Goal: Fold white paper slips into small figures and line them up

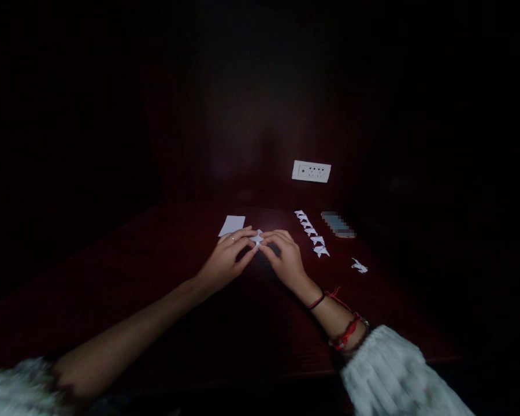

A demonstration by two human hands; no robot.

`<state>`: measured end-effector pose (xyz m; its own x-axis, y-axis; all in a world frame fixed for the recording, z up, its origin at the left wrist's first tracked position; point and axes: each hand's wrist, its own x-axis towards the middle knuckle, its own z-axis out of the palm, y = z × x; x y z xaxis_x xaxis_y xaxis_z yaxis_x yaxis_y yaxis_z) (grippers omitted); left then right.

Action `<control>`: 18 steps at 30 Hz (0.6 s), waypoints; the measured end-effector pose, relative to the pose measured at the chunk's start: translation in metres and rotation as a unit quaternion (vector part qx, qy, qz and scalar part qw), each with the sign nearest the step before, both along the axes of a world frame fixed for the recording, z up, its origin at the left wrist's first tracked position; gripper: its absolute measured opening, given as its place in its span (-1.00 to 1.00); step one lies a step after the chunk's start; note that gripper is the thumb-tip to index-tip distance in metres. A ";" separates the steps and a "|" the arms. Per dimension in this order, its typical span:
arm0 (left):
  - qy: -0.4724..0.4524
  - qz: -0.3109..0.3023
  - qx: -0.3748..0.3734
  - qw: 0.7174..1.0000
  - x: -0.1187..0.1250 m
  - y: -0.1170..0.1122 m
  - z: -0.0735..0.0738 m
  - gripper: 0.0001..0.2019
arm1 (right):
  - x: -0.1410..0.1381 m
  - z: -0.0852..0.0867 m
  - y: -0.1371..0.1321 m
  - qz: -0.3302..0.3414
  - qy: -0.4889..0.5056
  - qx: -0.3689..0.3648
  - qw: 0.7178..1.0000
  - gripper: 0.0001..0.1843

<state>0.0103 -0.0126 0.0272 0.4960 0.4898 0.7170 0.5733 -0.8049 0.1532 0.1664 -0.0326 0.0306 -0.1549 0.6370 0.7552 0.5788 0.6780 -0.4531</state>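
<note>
Between my fingertips is a small piece of white folded paper (257, 238), pinched from both sides above the dark red table. My left hand (229, 254), with a ring on one finger, grips its left side between thumb and fingers. On the opposite side, my right hand (286, 257) holds the paper the same way, thumb below and fingers above. Just behind my left hand lies a flat white sheet of paper (232, 225). The fine folds of the held piece are too small to make out.
Right of my hands, several folded white paper pieces (311, 231) lie in a slanting row. Beyond them is a phone-like blurred object (338, 224). A crumpled-looking white paper piece (359, 266) lies nearer. A socket plate (311, 171) sits on the back panel. The surroundings are very dark.
</note>
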 end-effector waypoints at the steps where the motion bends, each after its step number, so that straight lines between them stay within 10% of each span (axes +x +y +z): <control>1: 0.002 -0.009 -0.005 1.000 -0.001 0.001 0.000 -0.91 | 0.001 0.000 0.000 0.003 -0.007 -0.002 1.000 -0.95; 18: -0.057 0.004 -0.004 0.998 0.003 -0.001 -0.005 -0.87 | 0.000 -0.003 0.001 0.009 0.003 0.009 1.000 -0.91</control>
